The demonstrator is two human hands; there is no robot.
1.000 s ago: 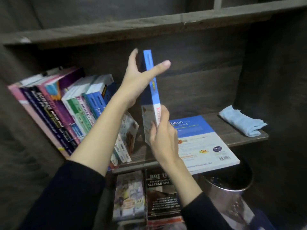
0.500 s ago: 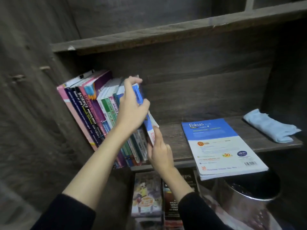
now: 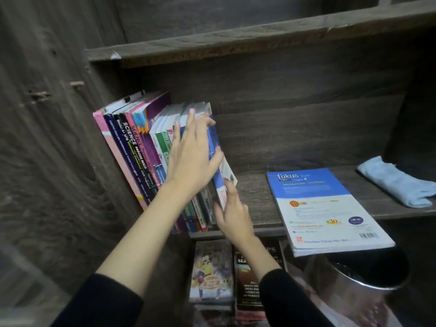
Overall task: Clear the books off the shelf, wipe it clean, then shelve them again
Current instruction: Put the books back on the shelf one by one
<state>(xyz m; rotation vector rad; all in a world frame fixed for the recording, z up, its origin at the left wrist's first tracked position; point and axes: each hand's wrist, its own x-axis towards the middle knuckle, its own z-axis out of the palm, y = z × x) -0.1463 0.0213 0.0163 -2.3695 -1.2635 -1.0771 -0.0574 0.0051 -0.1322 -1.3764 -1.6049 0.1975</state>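
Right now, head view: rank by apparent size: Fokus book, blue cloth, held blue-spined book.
1. Fokus book, flat, whole cover showing.
2. blue cloth, touching the frame edge.
3. blue-spined book, edge-on and partly covered, so it looks smaller than it likely is.

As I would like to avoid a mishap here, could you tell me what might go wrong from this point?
The fokus workbook overhangs the front edge of the shelf above the metal bin; a nudge from the right hand might tip it in. The blue book, pressed by the left hand against the leaning row, may slide out at its foot once released.
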